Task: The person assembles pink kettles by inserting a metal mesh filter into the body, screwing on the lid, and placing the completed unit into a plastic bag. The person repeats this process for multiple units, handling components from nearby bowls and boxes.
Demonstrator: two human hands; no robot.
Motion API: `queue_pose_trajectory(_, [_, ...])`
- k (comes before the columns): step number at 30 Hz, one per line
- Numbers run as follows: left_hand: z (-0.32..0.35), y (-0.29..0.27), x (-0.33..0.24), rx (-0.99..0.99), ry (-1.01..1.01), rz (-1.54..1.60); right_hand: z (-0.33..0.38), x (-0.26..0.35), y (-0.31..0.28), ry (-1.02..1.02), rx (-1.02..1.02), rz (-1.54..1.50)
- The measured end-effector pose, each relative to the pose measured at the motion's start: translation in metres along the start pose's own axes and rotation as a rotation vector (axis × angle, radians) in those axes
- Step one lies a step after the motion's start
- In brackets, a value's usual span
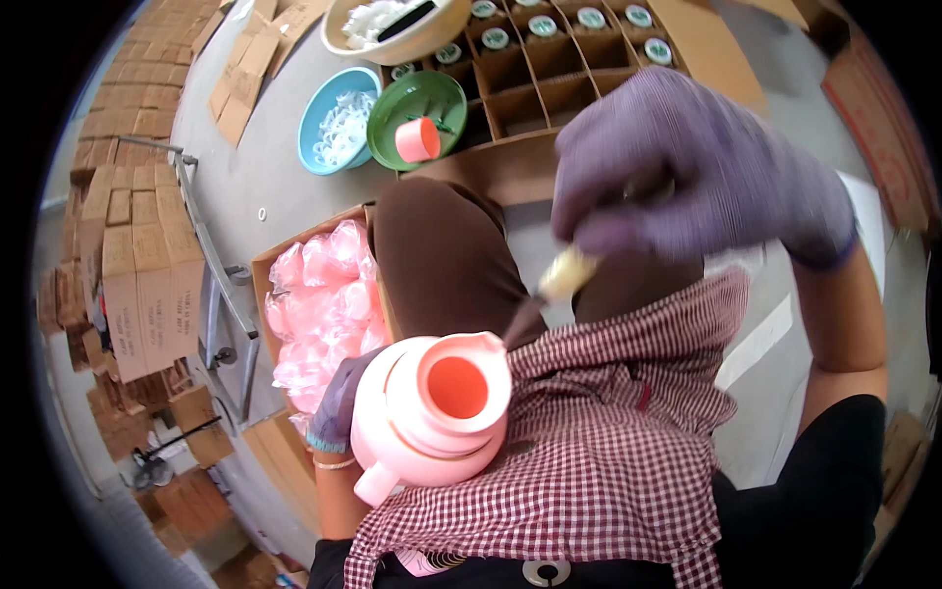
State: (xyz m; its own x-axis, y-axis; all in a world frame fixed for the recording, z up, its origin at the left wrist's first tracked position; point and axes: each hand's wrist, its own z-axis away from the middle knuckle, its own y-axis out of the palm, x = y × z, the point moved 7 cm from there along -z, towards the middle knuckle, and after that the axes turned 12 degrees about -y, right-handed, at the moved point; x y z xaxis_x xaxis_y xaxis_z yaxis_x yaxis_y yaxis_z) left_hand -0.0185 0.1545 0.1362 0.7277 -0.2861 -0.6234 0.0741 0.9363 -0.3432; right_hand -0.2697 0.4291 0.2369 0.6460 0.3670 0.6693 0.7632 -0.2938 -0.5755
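Over my lap, a pink jug [422,461] with a round open mouth, a pouring lip and a stub handle is tilted toward me. My left hand [339,402], in a purple-grey glove, is closed around its left side; the jug hides most of the fingers. Raised at the right, my gloved right hand [677,172] is curled in a fist around a small tool [569,273] with a pale yellow handle. The tool's dark end, smeared by motion, points down toward the jug's lip, and I cannot make out its kind.
Left of my knee stands a carton [260,275] of plastic-wrapped pink parts. Ahead are a blue bowl [312,133] of white rings, a green bowl [378,128] with a pink cup [417,140], a cream basin [451,27], and a divided carton [520,162] holding several white-topped items. A metal trolley [211,255] stands left.
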Motion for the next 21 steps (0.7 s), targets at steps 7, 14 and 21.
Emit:
queue_pose_trajectory(7, [0.027,-0.024,0.02,-0.193,0.177,0.288,-0.034,-0.258,0.003,0.779,-0.2,0.337])
queue_pose_trajectory(14, [0.044,-0.034,0.063,-0.352,0.108,0.504,-0.123,-0.148,0.076,0.507,-0.31,-0.228])
queue_pose_trajectory(21, [0.026,-0.041,0.049,-0.433,0.59,0.975,-0.094,0.02,0.099,0.535,0.025,-0.047])
